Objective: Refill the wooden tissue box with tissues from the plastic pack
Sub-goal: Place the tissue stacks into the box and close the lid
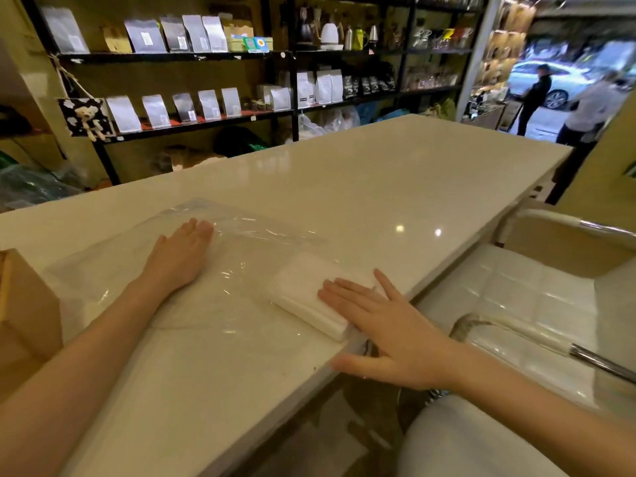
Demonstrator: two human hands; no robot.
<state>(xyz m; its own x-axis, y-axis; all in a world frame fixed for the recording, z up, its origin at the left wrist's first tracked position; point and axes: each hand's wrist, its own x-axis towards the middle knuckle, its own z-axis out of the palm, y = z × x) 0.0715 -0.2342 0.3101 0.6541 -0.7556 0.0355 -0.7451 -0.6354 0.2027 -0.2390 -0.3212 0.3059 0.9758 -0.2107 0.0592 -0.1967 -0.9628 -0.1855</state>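
Plastic pack [192, 270] looks nearly emptied under flat-open left hand [179, 256]; open right hand [385, 325] presses tissue stack [309, 287] on desk [395, 187], wooden box [27, 315] unfilled.

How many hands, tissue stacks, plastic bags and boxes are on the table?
Hands: 2, the left hand and the right hand
Tissue stack: 1
Plastic pack: 1
Wooden tissue box: 1, partly out of view at the left edge
Total: 5
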